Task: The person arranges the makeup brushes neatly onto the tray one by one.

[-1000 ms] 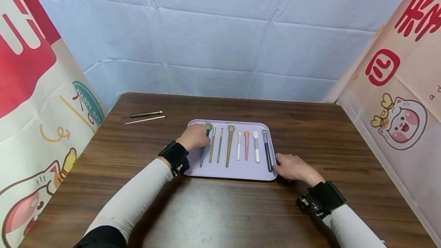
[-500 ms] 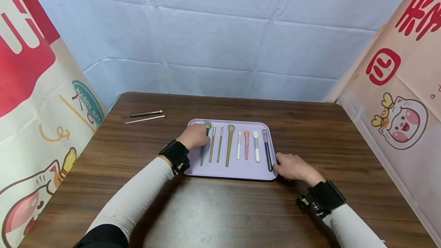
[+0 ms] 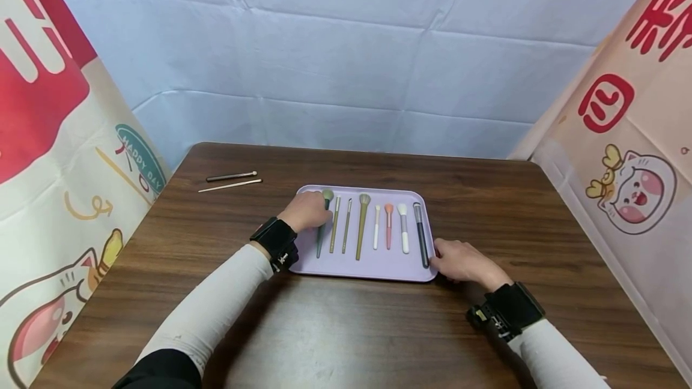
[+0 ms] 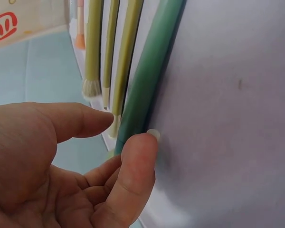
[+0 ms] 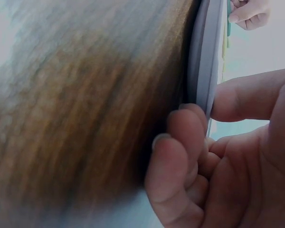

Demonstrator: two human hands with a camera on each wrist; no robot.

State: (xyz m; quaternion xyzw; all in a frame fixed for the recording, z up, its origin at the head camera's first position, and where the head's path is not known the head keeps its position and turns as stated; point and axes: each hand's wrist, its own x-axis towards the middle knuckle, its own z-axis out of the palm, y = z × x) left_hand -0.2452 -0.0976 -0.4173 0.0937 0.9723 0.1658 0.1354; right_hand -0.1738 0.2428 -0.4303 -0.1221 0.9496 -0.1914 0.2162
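A lilac tray (image 3: 351, 269) lies on the table, bearing a row of makeup brushes. My left hand (image 3: 307, 211) is over its left side, at the green makeup brush (image 3: 321, 239). In the left wrist view, the thumb (image 4: 88, 121) and index finger (image 4: 137, 164) straddle this brush (image 4: 145, 80). A small gap shows between thumb and handle; the index finger overlaps the brush's edge. My right hand (image 3: 459, 260) pinches the tray's near right corner. In the right wrist view, its thumb (image 5: 249, 97) lies on the tray rim (image 5: 206, 61), with curled fingers on the outer side.
Beyond the tray's left side, a dark brush (image 3: 231, 176) and a thin pale brush (image 3: 230, 185) lie on the brown table (image 3: 346, 329). Within the tray, the dark brush (image 3: 421, 236) is rightmost. A pale cloth (image 3: 346, 77) hangs behind the table.
The green brush has shifted slightly toward the tray's far edge, then stayed still in the last half second. The right hand keeps its place at the tray corner.
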